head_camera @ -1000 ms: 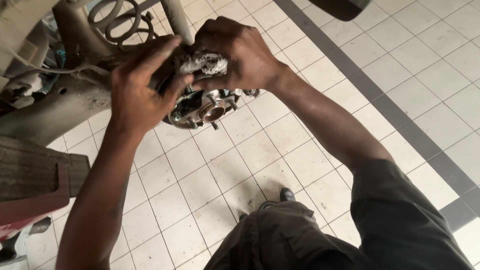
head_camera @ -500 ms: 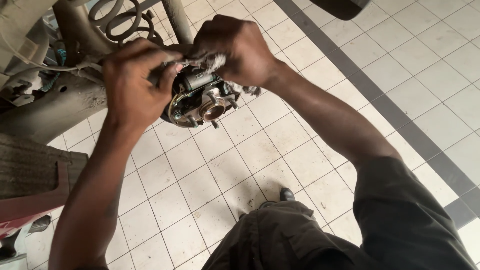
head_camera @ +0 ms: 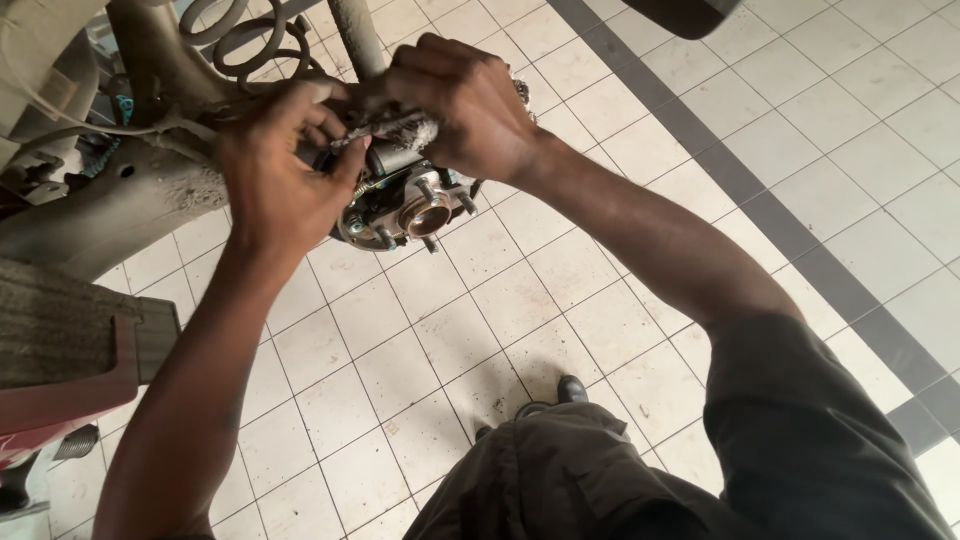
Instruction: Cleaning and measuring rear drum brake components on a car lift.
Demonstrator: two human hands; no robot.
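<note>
Head view, looking down: both hands work on an exposed wheel hub (head_camera: pixel 405 205) with its brake assembly, at the end of a rusty axle beam (head_camera: pixel 110 210). Left hand (head_camera: pixel 275 180) is curled, fingers pinching a small dusty grey part (head_camera: pixel 400 135) at the top of the hub. Right hand (head_camera: pixel 460 105) is clamped over the same part from the other side, fingers wrapped tight. The hub sits directly under and between both hands, touching them.

Risks, as a judgement: grime on the part could let the grip slip, so fingers may strike the protruding wheel studs (head_camera: pixel 465 200) just below the right hand. A small spring or clip, if under tension, could snap loose and fall to the tile floor (head_camera: pixel 560 290) under the hands.

Materials: hub is round bare metal with a coppery centre ring, oily and dust-caked. Coil spring (head_camera: pixel 235 35) above the left hand is dark steel, helical. Beam is rough, corroded. Floor tiles are pale, square, smooth, with a grey band to the right of the right arm. Worn wooden block (head_camera: pixel 70 325) lies by the left forearm.
</note>
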